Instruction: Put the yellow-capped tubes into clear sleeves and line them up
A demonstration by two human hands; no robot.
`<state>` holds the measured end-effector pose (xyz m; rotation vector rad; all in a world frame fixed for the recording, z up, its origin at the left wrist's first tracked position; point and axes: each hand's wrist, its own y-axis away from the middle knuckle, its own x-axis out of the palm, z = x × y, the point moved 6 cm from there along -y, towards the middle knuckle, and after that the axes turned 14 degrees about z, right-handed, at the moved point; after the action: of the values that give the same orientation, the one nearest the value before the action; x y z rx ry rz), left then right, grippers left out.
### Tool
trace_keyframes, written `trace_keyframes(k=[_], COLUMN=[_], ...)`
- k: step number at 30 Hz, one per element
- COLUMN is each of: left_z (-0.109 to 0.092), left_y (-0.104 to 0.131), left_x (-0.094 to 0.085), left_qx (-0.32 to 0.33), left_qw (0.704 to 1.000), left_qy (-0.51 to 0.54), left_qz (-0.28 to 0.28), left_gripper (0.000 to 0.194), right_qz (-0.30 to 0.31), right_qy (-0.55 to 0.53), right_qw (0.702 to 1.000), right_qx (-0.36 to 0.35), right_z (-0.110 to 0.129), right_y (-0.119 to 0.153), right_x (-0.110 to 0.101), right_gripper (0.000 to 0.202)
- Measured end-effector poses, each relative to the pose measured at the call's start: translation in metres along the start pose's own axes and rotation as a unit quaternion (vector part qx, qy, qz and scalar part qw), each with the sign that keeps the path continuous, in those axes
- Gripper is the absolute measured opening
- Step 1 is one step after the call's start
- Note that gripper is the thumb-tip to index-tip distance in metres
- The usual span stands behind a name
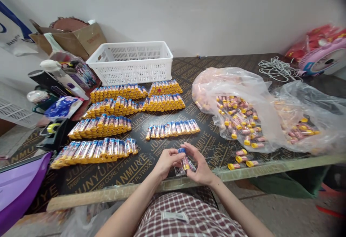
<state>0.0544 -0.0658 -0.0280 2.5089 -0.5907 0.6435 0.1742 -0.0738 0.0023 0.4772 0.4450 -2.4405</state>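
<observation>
A small clear tube [185,162] with a blue cap and a yellow end is held between my two hands near the table's front edge. My left hand [168,162] pinches it at the blue cap. From the other side, my right hand [200,168] curls its thumb and fingers about the yellow end. Some clear plastic [178,171] shows just below my fingers, partly hidden. Beyond my hands, a single row of capped tubes [173,128] lies on the dark table. A few loose yellow-ended tubes [241,152] lie to the right of my right hand.
Stacked rows of capped tubes [94,150] cover the left side. Behind them stands a white plastic basket [132,69]. Clear bags of tubes [243,89] sit at right, with a cable [278,69] and a pink fan [321,58] behind. A purple bin [27,190] borders the left.
</observation>
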Motion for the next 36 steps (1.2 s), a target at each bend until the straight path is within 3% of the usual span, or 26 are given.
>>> trace_keyframes(k=[19,22,24,26,28,30,33,36], left_z=[0.004,-0.002,-0.019,-0.046,-0.075,-0.095,-0.106,-0.104], left_y=[0.002,-0.005,-0.014,-0.023,-0.033,-0.045,-0.054,-0.040], left_x=[0.002,-0.008,-0.028,-0.057,-0.080,-0.094,-0.097,-0.084], left_qx=[0.007,0.014,0.038,0.070,0.081,0.053,0.030,0.070], left_qw=[1.000,0.999,0.993,0.962,0.894,0.829,0.777,0.749], left_qy=[0.018,-0.014,-0.081,-0.199,-0.352,-0.470,-0.556,-0.583], left_qz=[-0.017,-0.030,-0.080,-0.174,-0.264,-0.297,-0.294,-0.308], left_gripper=[0.037,0.039,0.040,0.040,0.037,0.035,0.037,0.038], right_qz=[-0.028,-0.009,-0.007,-0.030,-0.062,-0.079,-0.084,-0.130], right_qy=[-0.047,-0.028,0.002,0.026,0.039,0.062,0.155,0.296], right_qw=[0.998,1.000,1.000,0.998,0.995,0.990,0.975,0.923], right_qx=[-0.018,-0.003,0.017,0.044,0.073,0.096,0.132,0.208], right_z=[-0.002,-0.001,-0.002,-0.006,-0.010,-0.015,-0.025,-0.045], right_y=[0.000,0.000,0.002,0.007,0.014,0.021,0.034,0.062], right_x=[0.004,0.001,-0.006,-0.016,-0.026,-0.035,-0.053,-0.093], right_gripper=[0.085,0.087,0.087,0.085,0.079,0.071,0.056,0.046])
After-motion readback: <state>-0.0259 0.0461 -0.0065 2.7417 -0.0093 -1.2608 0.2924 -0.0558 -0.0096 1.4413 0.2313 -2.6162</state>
